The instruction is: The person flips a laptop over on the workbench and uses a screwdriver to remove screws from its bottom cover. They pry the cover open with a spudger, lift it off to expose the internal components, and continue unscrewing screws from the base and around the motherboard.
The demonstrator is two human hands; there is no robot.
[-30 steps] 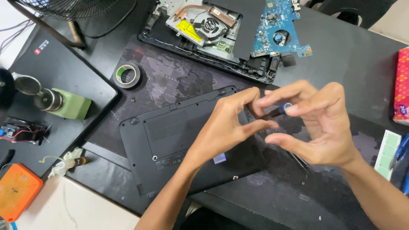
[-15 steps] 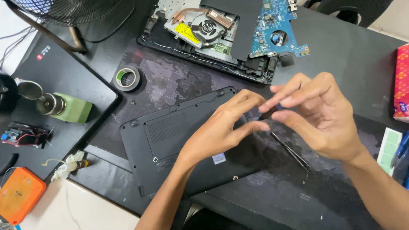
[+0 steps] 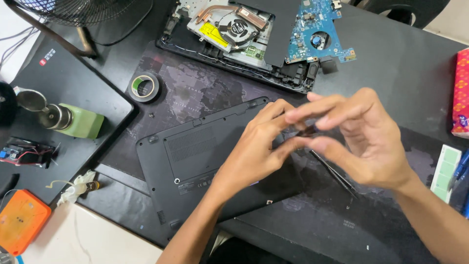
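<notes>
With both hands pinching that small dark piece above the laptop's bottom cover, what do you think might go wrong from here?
1. The small dark piece, pinched only by fingertips of the left hand and right hand, could slip and get lost on the dark desk mat.
2. The thin black tool lies right under the right hand and might be knocked away.
3. The opened laptop, boards exposed, sits close behind.

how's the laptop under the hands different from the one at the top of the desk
The near laptop lies closed up, its plain black bottom cover on; the far laptop is opened, with fan, copper pipe and blue circuit board exposed. The left hand and right hand are over the near one; the far one is untouched. Both rest on the dark desk mat.
</notes>
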